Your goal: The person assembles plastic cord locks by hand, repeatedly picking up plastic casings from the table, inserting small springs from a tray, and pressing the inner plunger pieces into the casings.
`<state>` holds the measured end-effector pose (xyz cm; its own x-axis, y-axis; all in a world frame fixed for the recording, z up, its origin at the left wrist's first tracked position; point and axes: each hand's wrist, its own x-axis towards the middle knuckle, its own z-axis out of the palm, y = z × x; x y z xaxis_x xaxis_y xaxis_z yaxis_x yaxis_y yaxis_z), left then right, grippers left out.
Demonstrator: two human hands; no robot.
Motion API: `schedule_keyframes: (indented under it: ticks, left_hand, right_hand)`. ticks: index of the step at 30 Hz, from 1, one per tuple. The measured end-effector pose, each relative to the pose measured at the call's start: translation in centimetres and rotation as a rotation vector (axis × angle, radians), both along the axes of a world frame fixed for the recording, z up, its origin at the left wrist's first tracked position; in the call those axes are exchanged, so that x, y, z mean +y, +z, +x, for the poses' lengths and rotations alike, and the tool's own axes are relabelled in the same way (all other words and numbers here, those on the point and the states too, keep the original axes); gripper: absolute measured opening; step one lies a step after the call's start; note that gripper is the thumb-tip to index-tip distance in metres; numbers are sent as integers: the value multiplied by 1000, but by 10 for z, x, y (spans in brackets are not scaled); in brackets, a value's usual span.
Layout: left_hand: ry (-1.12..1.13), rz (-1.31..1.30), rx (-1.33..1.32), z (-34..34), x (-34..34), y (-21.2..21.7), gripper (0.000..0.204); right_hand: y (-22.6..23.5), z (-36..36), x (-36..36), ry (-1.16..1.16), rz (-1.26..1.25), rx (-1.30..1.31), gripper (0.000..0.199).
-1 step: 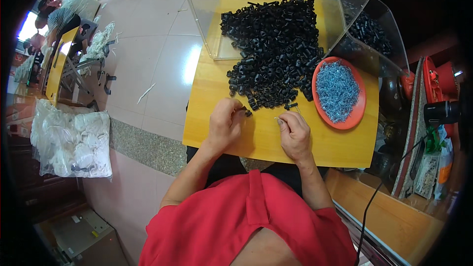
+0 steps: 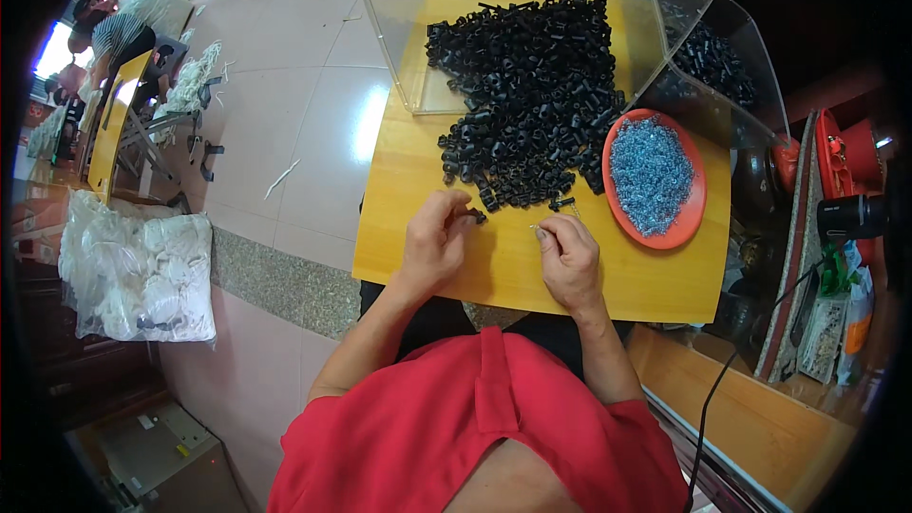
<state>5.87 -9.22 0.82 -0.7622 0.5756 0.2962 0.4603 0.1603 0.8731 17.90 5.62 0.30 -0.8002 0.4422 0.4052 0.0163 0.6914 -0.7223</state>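
One small black plastic piece (image 2: pixel 478 217) is pinched at the curled fingertips of the left hand (image 2: pixel 437 236), above the near part of a yellow wooden table (image 2: pixel 655 294); over at the right hand (image 2: pixel 572 261), thumb and forefinger are pressed together and a tiny pale piece (image 2: pixel 536 227) is gripped, too small to be made out clearly; the hands are held well apart, with bare tabletop seen between them; just beyond the right hand's knuckles, a loose black plastic fitting (image 2: pixel 562 202) is seen lying on the wood; the middle of the table is covered by a broad heap of black plastic fittings (image 2: pixel 532 104), its far part framed by a large clear plastic box (image 2: pixel 391 49); right beside the heap, an oval red plate (image 2: pixel 699 199) is set, loaded with small translucent blue-grey pieces (image 2: pixel 651 176); farther right, more dark pieces are held in a second clear box (image 2: pixel 771 100); off to the left, a white plastic-wrapped bundle (image 2: pixel 142 275) is seen, and beyond it a bent-over person in a striped top (image 2: pixel 119 38).
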Motion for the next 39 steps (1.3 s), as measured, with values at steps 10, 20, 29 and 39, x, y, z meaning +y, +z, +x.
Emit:
schedule_keyframes:
  ticks: [10, 20, 29, 39]
  left_hand:
    - [-178, 640, -1334, 21, -17, -9, 15]
    - [-234, 682, -1337, 23, -17, -10, 13]
    - [-232, 624, -1247, 25, -16, -10, 12]
    - [-335, 657, -1357, 16, -24, -13, 16]
  right_hand:
    - [33, -8, -38, 134, -512, -42, 8]
    - [27, -18, -48, 116, -240, 37, 13]
    - [23, -16, -44, 172, -444, -48, 12]
    - [23, -25, -19, 207, -513, -225, 19]
